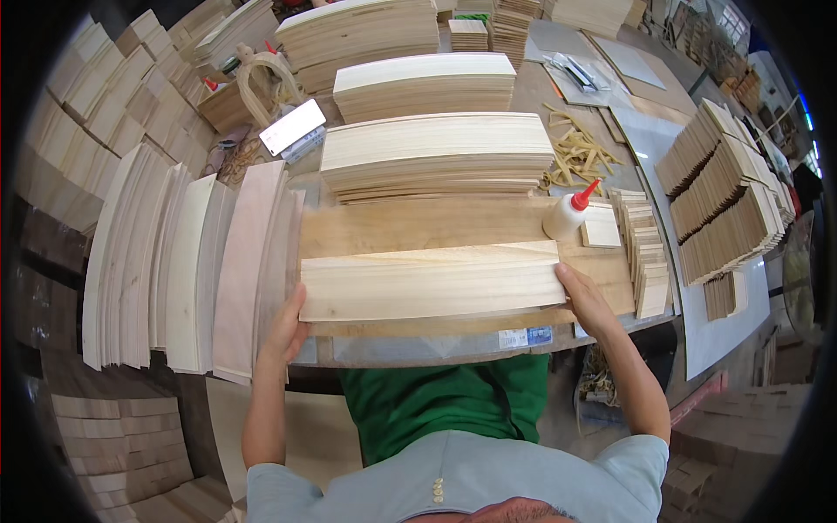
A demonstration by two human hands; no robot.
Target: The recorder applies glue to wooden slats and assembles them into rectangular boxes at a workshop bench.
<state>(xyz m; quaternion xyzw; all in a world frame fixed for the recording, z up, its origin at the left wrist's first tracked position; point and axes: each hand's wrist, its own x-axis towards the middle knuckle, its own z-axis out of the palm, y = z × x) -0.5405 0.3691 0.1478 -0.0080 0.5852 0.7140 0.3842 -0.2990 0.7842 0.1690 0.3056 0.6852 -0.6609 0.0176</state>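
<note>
Plainly, we have a pale board [432, 283] lying crosswise before the person, between the two hands, its long axis running left to right, the right end slightly farther from the body. Left hand [285, 327] at the left short end, right hand [584, 296] at the right; neither is nearer, each touches its own end. Fingers on both sides are closed in on those ends, holding the board between them. Below it we note a wider brown panel [418, 220] on the bench [392, 350], showing along the board's far and near edges. Just beyond the right end, a white bottle with a red nozzle [565, 218] stands apart from the right hand; past the brown panel's far edge, a stack of boards [436, 148] lies nearly parallel to the held one.

Hard to make out: most of the fingertips, tucked at or under the ends. We cannot tell whether the board rests flat on the panel or is lifted a little, nor whether the faint line near its far edge is a seam or grain. Its underside is hidden; the outer stacks blur into the dark rim
</note>
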